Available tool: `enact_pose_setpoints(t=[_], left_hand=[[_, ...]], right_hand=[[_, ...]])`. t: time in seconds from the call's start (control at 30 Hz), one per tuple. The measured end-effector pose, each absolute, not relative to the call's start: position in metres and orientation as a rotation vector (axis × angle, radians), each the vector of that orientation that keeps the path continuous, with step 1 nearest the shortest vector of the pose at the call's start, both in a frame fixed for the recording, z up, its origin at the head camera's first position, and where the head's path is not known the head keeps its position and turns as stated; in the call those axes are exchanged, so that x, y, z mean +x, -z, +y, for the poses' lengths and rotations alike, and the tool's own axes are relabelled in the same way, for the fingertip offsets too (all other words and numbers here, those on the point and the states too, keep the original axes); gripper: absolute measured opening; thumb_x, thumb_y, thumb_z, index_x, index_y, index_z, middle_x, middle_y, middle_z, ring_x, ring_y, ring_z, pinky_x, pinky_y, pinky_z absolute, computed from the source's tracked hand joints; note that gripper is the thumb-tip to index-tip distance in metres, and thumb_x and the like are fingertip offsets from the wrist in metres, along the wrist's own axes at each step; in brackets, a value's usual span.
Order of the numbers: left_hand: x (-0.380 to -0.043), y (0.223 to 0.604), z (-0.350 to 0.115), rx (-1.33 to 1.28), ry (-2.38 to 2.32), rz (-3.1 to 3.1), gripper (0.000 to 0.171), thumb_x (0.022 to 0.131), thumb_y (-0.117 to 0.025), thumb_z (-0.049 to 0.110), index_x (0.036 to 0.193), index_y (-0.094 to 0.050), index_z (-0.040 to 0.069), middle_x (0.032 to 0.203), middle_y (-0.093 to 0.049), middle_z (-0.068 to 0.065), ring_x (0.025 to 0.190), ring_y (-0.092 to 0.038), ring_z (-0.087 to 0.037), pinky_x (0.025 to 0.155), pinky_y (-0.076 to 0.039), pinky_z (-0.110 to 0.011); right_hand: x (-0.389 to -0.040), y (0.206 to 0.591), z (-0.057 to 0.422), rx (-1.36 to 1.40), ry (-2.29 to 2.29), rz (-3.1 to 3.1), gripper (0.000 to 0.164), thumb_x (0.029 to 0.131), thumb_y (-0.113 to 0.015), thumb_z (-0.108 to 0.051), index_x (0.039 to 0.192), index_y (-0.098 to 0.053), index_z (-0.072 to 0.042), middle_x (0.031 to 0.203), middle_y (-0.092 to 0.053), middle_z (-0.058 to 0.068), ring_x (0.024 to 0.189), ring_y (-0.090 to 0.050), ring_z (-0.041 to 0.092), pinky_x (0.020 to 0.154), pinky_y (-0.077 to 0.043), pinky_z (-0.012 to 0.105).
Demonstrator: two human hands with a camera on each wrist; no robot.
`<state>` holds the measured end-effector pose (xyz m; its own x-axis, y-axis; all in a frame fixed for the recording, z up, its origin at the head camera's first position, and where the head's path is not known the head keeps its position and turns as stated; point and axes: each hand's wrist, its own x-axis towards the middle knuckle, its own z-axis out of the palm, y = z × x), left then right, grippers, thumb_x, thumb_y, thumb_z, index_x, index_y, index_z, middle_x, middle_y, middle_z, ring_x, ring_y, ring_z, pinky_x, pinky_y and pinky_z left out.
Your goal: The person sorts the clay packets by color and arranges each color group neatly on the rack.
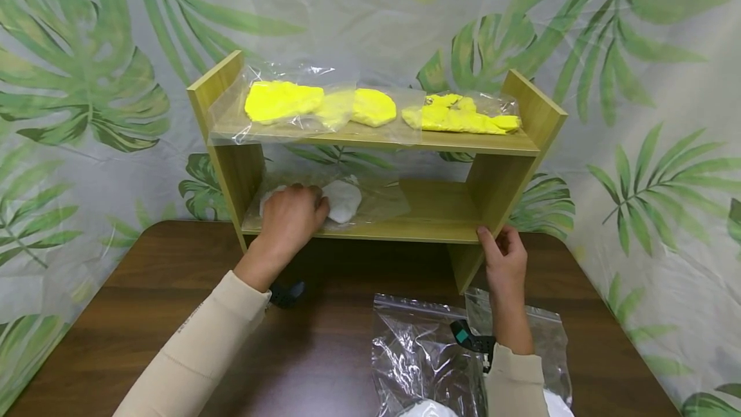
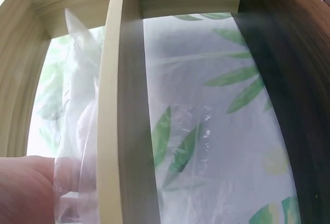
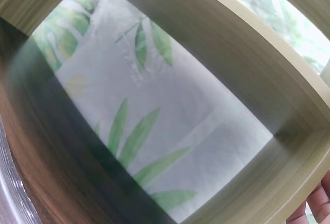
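A small two-tier wooden shelf stands on the table. On its lower board lies a clear plastic bag with a white lump inside. My left hand is over the left part of this bag, fingers bent down and gripping it, the fingertips hidden in the head view. In the left wrist view the fingers show through the clear plastic, beside the board's front edge. My right hand holds the shelf's right side panel, thumb in front. Only its fingers appear at the right wrist view's corner.
Clear bags with yellow lumps line the upper board. On the dark wooden table, a zip bag with something white lies in front of the shelf, and another zip bag is under my right forearm. A leaf-patterned cloth hangs behind.
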<state>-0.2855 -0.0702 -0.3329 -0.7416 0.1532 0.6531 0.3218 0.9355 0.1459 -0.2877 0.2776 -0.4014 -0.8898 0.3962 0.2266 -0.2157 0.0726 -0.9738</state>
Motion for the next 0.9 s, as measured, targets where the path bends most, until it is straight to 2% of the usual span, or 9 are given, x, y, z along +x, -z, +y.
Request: enact_pose_setpoints(t=[0.07, 0.2, 0.4, 0.53, 0.6, 0.67, 0.8, 0.9], left_hand=[[-0.286, 0.332, -0.072, -0.336, 0.327, -2.414, 0.025, 0.091, -0.062, 0.016, 0.067, -0.065, 0.008, 0.052, -0.046, -0.009, 0.042, -0.031, -0.02, 0.038, -0.024, -0.034], [-0.287, 0.33, -0.076, -0.319, 0.351, -2.469, 0.017, 0.092, -0.061, 0.017, 0.082, -0.072, 0.007, 0.063, -0.054, -0.012, 0.045, -0.04, -0.024, 0.039, -0.033, -0.039], [-0.284, 0.327, -0.081, -0.29, 0.421, -2.562, 0.025, 0.093, -0.06, 0.023, 0.106, -0.073, 0.007, 0.089, -0.067, -0.015, 0.06, -0.057, -0.033, 0.049, -0.045, -0.047], [-0.279, 0.322, -0.084, -0.277, 0.473, -2.603, 0.03, 0.094, -0.059, 0.027, 0.114, -0.071, 0.009, 0.097, -0.069, -0.014, 0.062, -0.058, -0.033, 0.049, -0.045, -0.046], [-0.274, 0.319, -0.087, -0.27, 0.516, -2.604, 0.03, 0.094, -0.059, 0.027, 0.114, -0.071, 0.01, 0.094, -0.069, -0.012, 0.056, -0.055, -0.029, 0.045, -0.042, -0.042], [-0.269, 0.316, -0.091, -0.265, 0.55, -2.587, 0.029, 0.093, -0.059, 0.026, 0.115, -0.07, 0.01, 0.081, -0.068, -0.009, 0.05, -0.05, -0.024, 0.042, -0.037, -0.038], [-0.255, 0.314, -0.101, -0.267, 0.606, -2.52, 0.027, 0.092, -0.06, 0.022, 0.113, -0.071, 0.009, 0.059, -0.053, -0.001, 0.046, -0.042, -0.017, 0.042, -0.032, -0.034], [-0.244, 0.316, -0.11, -0.263, 0.636, -2.479, 0.026, 0.092, -0.06, 0.021, 0.111, -0.07, 0.007, 0.057, -0.048, 0.002, 0.048, -0.041, -0.015, 0.045, -0.032, -0.033]], right_hand=[[-0.288, 0.401, 0.277, -0.174, -1.879, -1.917, 0.023, 0.09, -0.069, -0.027, 0.107, -0.06, -0.013, 0.094, -0.058, 0.0, 0.088, -0.055, 0.014, 0.075, -0.043, 0.023], [-0.288, 0.401, 0.276, -0.168, -1.88, -1.918, 0.024, 0.09, -0.069, -0.027, 0.107, -0.06, -0.013, 0.094, -0.058, 0.0, 0.088, -0.055, 0.014, 0.075, -0.044, 0.024], [-0.288, 0.401, 0.276, -0.163, -1.881, -1.924, 0.024, 0.09, -0.068, -0.027, 0.108, -0.06, -0.013, 0.095, -0.058, 0.0, 0.088, -0.055, 0.014, 0.075, -0.043, 0.024], [-0.288, 0.401, 0.275, -0.165, -1.872, -1.927, 0.023, 0.09, -0.068, -0.026, 0.106, -0.06, -0.013, 0.094, -0.058, 0.0, 0.088, -0.054, 0.014, 0.075, -0.043, 0.024], [-0.288, 0.401, 0.275, -0.168, -1.866, -1.928, 0.022, 0.09, -0.069, -0.026, 0.106, -0.06, -0.013, 0.093, -0.058, 0.0, 0.087, -0.054, 0.014, 0.075, -0.043, 0.024], [-0.288, 0.401, 0.275, -0.17, -1.866, -1.927, 0.023, 0.09, -0.069, -0.026, 0.107, -0.06, -0.013, 0.093, -0.058, 0.0, 0.088, -0.054, 0.014, 0.074, -0.043, 0.024], [-0.288, 0.402, 0.276, -0.168, -1.87, -1.924, 0.024, 0.09, -0.069, -0.027, 0.107, -0.06, -0.012, 0.094, -0.058, 0.0, 0.088, -0.054, 0.014, 0.074, -0.043, 0.023], [-0.288, 0.402, 0.277, -0.168, -1.872, -1.924, 0.024, 0.09, -0.069, -0.027, 0.107, -0.06, -0.012, 0.094, -0.058, 0.0, 0.088, -0.054, 0.014, 0.075, -0.043, 0.024]])
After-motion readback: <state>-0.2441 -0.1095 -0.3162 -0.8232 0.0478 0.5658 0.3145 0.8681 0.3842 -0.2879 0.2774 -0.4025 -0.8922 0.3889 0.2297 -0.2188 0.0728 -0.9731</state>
